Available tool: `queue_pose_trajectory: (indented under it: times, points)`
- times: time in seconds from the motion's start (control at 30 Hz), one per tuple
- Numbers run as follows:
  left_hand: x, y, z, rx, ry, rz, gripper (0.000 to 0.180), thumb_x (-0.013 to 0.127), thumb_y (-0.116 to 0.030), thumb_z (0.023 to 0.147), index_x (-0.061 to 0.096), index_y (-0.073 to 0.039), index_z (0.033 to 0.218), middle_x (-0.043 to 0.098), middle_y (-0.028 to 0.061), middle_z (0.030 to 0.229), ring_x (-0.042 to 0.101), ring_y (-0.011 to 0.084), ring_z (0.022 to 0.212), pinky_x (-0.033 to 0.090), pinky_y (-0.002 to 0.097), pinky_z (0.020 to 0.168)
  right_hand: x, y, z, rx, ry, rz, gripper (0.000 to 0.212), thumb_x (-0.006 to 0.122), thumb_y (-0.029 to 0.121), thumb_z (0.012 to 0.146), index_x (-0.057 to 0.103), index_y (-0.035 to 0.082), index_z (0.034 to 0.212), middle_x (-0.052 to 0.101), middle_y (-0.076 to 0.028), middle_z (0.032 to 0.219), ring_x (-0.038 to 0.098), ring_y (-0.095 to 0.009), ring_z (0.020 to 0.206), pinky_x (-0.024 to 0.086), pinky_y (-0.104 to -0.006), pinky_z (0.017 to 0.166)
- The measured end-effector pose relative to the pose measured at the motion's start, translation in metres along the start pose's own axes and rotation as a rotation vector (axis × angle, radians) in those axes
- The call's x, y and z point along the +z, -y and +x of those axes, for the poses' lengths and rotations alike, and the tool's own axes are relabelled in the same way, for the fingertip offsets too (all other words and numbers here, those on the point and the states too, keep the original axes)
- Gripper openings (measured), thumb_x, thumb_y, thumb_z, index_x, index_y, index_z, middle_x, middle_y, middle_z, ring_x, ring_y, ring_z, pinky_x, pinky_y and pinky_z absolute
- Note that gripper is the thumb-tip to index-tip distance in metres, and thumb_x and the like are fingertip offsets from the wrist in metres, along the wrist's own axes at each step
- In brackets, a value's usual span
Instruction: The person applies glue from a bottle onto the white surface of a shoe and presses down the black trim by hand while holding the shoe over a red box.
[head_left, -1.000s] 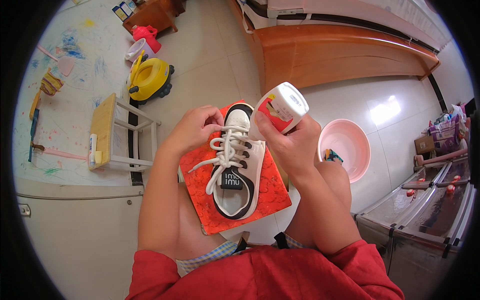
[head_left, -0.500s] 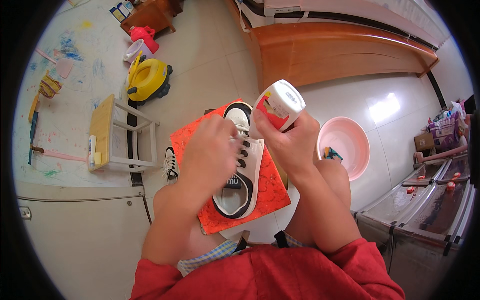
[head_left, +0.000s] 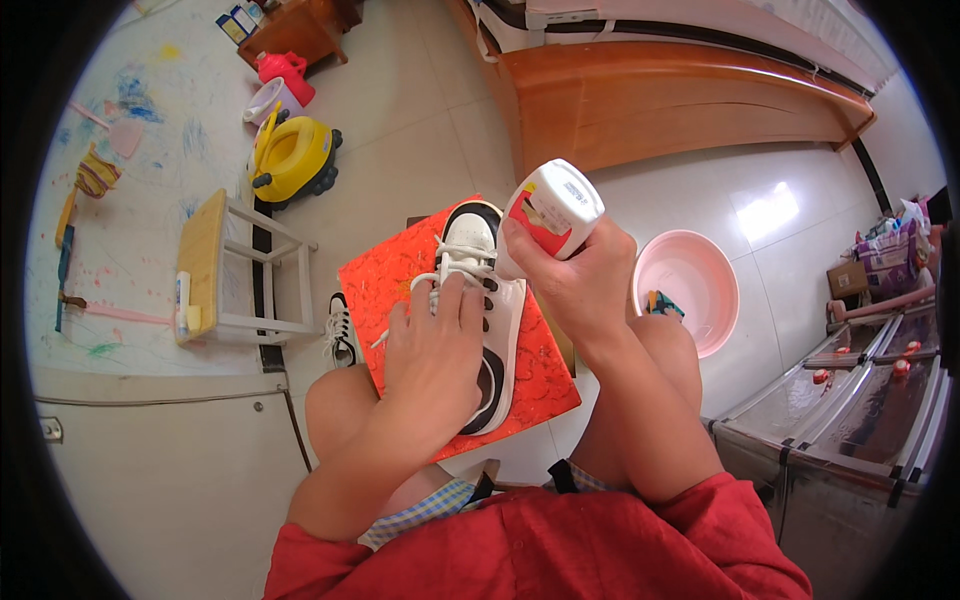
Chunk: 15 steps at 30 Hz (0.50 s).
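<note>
A white and black sneaker (head_left: 510, 310) lies sole down on an orange-red patterned box (head_left: 385, 262), its toe pointing away from me. My left hand (head_left: 430, 345) rests over the sneaker's left side and opening, fingers spread and stretched onto the loosened white laces (head_left: 462, 262); one lace end trails off to the left. In my right hand (head_left: 592, 275) I grip a white plastic bottle (head_left: 570, 195) with a red label, tilted with its flat base up and toward the right. Its lower end is hidden behind my fingers and close to the sneaker's toe.
A second sneaker (head_left: 340, 330) stands on the floor left of the box. At right is a pink basin (head_left: 735, 300) holding a small green and yellow item. A small stool (head_left: 210, 265), a yellow potty (head_left: 300, 160) and a wooden bed frame (head_left: 680, 100) surround the area; clear-lidded bins (head_left: 830, 410) stand lower right.
My left hand has come down from above the sneaker onto its laces, with fingers spread. My right hand and the bottle have barely moved.
</note>
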<state>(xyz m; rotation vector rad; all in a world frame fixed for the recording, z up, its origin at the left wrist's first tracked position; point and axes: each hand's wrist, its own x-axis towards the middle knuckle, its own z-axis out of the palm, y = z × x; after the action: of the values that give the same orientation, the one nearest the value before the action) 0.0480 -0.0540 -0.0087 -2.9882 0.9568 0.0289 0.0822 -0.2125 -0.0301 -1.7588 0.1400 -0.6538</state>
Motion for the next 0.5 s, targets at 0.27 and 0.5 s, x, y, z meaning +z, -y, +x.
queue_pose_trajectory:
  times: [0.27, 0.5]
  points:
    - [0.017, 0.029, -0.012, -0.11, -0.106, -0.434, 0.053, 0.061, 0.009, 0.059, 0.043, -0.003, 0.108, 0.044, 0.0156, 0.129, 0.044, 0.0371, 0.118, 0.044, 0.044, 0.092, 0.002, 0.003, -0.002, 0.018, 0.097, 0.017, 0.028, 0.078, 0.018, 0.069, 0.066, 0.001, 0.088, 0.068, -0.01, 0.074, 0.065, -0.021, 0.062, 0.051, -0.0316, 0.06]
    - [0.025, 0.064, -0.031, -0.132, -0.235, -0.648, 0.057, 0.061, 0.011, 0.059, 0.046, -0.004, 0.112, 0.049, 0.0181, 0.123, 0.046, 0.0373, 0.12, 0.037, 0.0388, 0.102, 0.016, 0.004, -0.013, 0.043, 0.177, 0.174, 0.025, 0.077, 0.016, 0.073, 0.066, 0.001, 0.089, 0.068, -0.01, 0.077, 0.066, -0.019, 0.066, 0.052, -0.0303, 0.061]
